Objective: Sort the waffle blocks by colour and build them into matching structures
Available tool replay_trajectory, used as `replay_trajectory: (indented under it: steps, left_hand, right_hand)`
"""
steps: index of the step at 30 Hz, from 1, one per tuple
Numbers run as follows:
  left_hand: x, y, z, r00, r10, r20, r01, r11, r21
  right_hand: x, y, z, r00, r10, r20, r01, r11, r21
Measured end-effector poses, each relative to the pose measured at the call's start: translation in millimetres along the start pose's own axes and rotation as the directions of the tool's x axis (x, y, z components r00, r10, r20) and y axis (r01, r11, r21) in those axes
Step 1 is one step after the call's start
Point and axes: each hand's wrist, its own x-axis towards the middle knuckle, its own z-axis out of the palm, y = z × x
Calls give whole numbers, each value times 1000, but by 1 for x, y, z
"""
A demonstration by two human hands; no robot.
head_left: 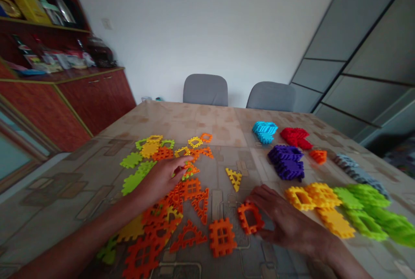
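Observation:
My left hand (167,176) reaches over the loose pile, its thumb and fingers closed at an orange triangular building piece (193,168); green shows beside that piece. To the right, my right hand (277,212) grips an orange square building piece with an open middle (250,218), thumb on the near side and fingers on the far side. Next to it lies an orange window piece (222,238). Between my hands is a yellow triangular piece (234,179). Orange, yellow and green pieces lie mixed around my left hand, including an orange arched triangle (188,235).
Sorted stacks stand on the right: light blue (265,132), red (295,137), purple (287,162), grey (361,175), yellow (324,197) and green (369,210). A small orange stack (318,156) sits by the red. Two grey chairs (205,89) back the table (223,119).

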Motion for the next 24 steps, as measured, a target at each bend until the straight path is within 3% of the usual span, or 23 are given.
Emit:
replay_trajectory:
  steps: [8, 12, 15, 24]
  left_hand:
    - [-2, 12, -4, 998, 49, -37, -46, 995, 90]
    - [-8, 23, -3, 974, 170, 152, -186, 977, 101]
    - [-15, 22, 2, 946, 191, 261, -223, 970, 100]
    - [-16, -1, 5, 936, 135, 324, -183, 975, 122]
  right_hand:
    - [-1, 2, -1, 1000, -22, -5, 22, 999, 29]
    - [-1, 1, -1, 1000, -24, -13, 24, 999, 38]
    - [0, -1, -5, 999, 8, 36, -10, 999, 31]
    - [0, -5, -9, 996, 56, 69, -60, 997, 51]
